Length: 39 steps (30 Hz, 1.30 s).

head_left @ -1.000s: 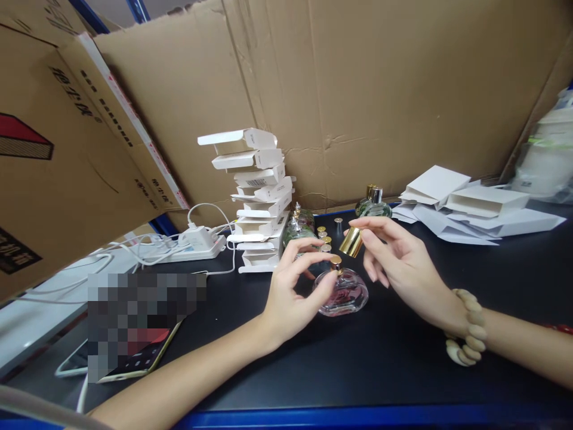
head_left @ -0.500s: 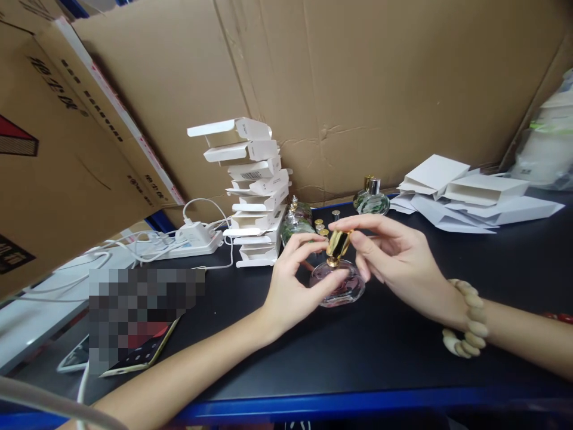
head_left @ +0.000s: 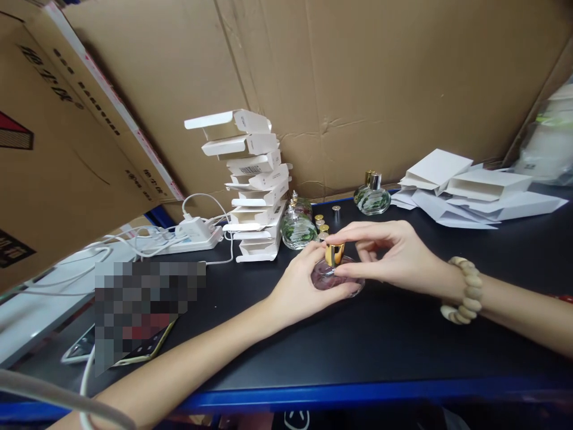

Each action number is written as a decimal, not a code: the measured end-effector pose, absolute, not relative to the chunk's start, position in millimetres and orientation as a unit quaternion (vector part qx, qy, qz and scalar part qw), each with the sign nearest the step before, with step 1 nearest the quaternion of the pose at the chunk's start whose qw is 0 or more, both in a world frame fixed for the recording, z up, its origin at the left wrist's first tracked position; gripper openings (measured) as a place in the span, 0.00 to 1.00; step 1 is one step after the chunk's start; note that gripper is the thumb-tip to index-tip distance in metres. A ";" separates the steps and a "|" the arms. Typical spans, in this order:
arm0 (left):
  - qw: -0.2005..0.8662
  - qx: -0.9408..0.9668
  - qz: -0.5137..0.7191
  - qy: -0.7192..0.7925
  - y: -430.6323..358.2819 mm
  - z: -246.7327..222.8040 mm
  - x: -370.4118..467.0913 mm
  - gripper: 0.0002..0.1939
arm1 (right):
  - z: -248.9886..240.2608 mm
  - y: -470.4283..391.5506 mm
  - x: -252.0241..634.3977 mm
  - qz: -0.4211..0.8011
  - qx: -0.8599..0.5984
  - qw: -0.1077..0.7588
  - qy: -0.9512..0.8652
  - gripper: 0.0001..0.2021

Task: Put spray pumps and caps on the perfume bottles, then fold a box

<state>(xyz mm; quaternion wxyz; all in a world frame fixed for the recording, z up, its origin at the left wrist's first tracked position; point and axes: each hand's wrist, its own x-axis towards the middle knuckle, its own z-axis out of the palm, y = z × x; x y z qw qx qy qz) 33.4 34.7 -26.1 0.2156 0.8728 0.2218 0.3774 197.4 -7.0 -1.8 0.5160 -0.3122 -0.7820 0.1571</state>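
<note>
Left hand (head_left: 298,280) — fingers curled round pink bottle (head_left: 322,278), upright on black tabletop (head_left: 259,358). Right hand (head_left: 389,251) — thumb and fingers pinching gold cap (head_left: 334,255) at bottle's neck. Green-patterned bottle (head_left: 299,233) stands beside stacked white boxes (head_left: 258,217).

Front tabletop (head_left: 380,346) gives passage; stacked boxes (head_left: 267,194) obstruct the left rear.

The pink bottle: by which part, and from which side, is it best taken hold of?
The pink bottle is probably best gripped by its glass body, from the left, thumb across the front, as the left hand does. It stands upright and its body is wide and rounded, so a side grip leaves the top free for the right hand, which pinches the gold cap.
</note>
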 end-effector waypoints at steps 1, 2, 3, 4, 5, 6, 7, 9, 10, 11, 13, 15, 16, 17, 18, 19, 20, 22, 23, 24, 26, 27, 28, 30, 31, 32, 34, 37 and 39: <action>0.214 0.874 0.375 0.222 34.9 -26.3 33.5 0.13 | -1.1 -6.5 198.3 0.158 -0.313 0.513 -0.784 0.16; 0.211 0.875 0.373 0.224 35.1 -26.5 33.5 0.13 | -0.5 -6.1 199.0 0.159 -0.312 0.507 -0.788 0.16; 0.209 0.876 0.373 0.225 35.4 -26.8 33.4 0.13 | -0.1 -5.8 199.6 0.158 -0.310 0.501 -0.792 0.17; 0.208 0.876 0.374 0.224 35.8 -27.2 33.3 0.13 | -0.2 -5.7 199.9 0.157 -0.309 0.493 -0.798 0.17; 0.205 0.876 0.376 0.222 36.4 -27.8 33.1 0.13 | -0.7 -5.7 200.2 0.157 -0.310 0.485 -0.803 0.17; 0.200 0.876 0.378 0.221 37.2 -28.4 32.7 0.14 | -1.8 -5.8 200.2 0.157 -0.312 0.474 -0.808 0.17; 0.194 0.877 0.381 0.221 38.2 -29.0 32.3 0.15 | -3.3 -5.9 200.2 0.154 -0.314 0.465 -0.813 0.18; 0.182 0.877 0.386 0.221 40.4 -30.0 31.2 0.20 | -7.5 -6.0 199.8 0.136 -0.319 0.451 -0.822 0.21; 0.177 0.878 0.386 0.219 41.6 -30.3 30.6 0.22 | -9.7 -5.9 199.5 0.120 -0.320 0.445 -0.827 0.22; 0.171 0.880 0.387 0.217 42.8 -30.3 29.9 0.25 | -11.8 -5.7 199.2 0.101 -0.323 0.440 -0.832 0.23; 0.152 0.885 0.386 0.211 44.4 -29.7 28.3 0.28 | -14.6 -5.0 198.9 0.061 -0.332 0.426 -0.839 0.23; 0.124 0.894 0.378 0.208 44.9 -28.3 26.9 0.31 | -15.2 -3.8 199.8 0.035 -0.342 0.408 -0.845 0.23; 0.116 0.896 0.371 0.212 44.8 -27.6 26.2 0.32 | -14.4 -3.0 200.8 0.032 -0.347 0.399 -0.848 0.23; 0.111 0.899 0.363 0.220 44.5 -27.0 25.6 0.33 | -12.9 -2.3 202.4 0.036 -0.351 0.389 -0.851 0.23; 0.110 0.900 0.354 0.230 44.2 -26.5 25.1 0.33 | -10.7 -1.5 204.5 0.046 -0.356 0.376 -0.854 0.24; 0.109 0.901 0.346 0.240 43.9 -26.3 24.5 0.35 | -7.8 -0.7 207.2 0.057 -0.362 0.363 -0.857 0.25; 0.105 0.902 0.338 0.249 43.7 -26.3 24.0 0.36 | -4.3 0.1 210.3 0.065 -0.371 0.350 -0.858 0.25; 0.087 0.907 0.323 0.256 43.8 -26.7 23.0 0.37 | 4.0 2.0 217.7 0.065 -0.391 0.325 -0.858 0.26; 0.076 0.910 0.318 0.255 44.0 -26.9 22.4 0.38 | 8.5 3.1 221.9 0.057 -0.402 0.314 -0.858 0.26; 0.064 0.914 0.313 0.252 44.1 -27.1 21.9 0.37 | 12.8 4.3 226.5 0.047 -0.414 0.302 -0.858 0.26; 0.041 0.919 0.307 0.246 44.2 -27.0 20.9 0.33 | 20.8 7.1 236.7 0.022 -0.444 0.278 -0.851 0.26; 0.031 0.920 0.305 0.245 44.0 -26.7 20.4 0.31 | 24.2 8.7 242.5 0.010 -0.462 0.267 -0.846 0.26; 0.023 0.919 0.306 0.246 43.6 -26.3 19.9 0.28 | 26.9 10.3 248.9 -0.004 -0.479 0.258 -0.839 0.25; 0.012 0.918 0.308 0.250 42.5 -25.3 19.3 0.23 | 30.3 13.8 263.4 -0.033 -0.507 0.246 -0.825 0.23; 0.011 0.917 0.308 0.252 41.8 -24.8 19.2 0.22 | 30.8 15.9 271.1 -0.057 -0.519 0.247 -0.816 0.22; 0.010 0.917 0.309 0.252 41.2 -24.3 19.3 0.21 | 30.5 18.2 278.8 -0.085 -0.531 0.251 -0.805 0.21; 0.009 0.918 0.308 0.250 40.3 -23.8 19.9 0.20 | 27.6 23.4 292.6 -0.140 -0.552 0.264 -0.779 0.20; 0.001 0.919 0.307 0.247 40.2 -23.9 21.1 0.18 | 19.8 31.5 305.0 -0.176 -0.576 0.297 -0.741 0.24; -0.005 0.921 0.304 0.244 40.7 -24.5 21.4 0.17 | 14.2 35.3 307.0 -0.179 -0.575 0.322 -0.730 0.26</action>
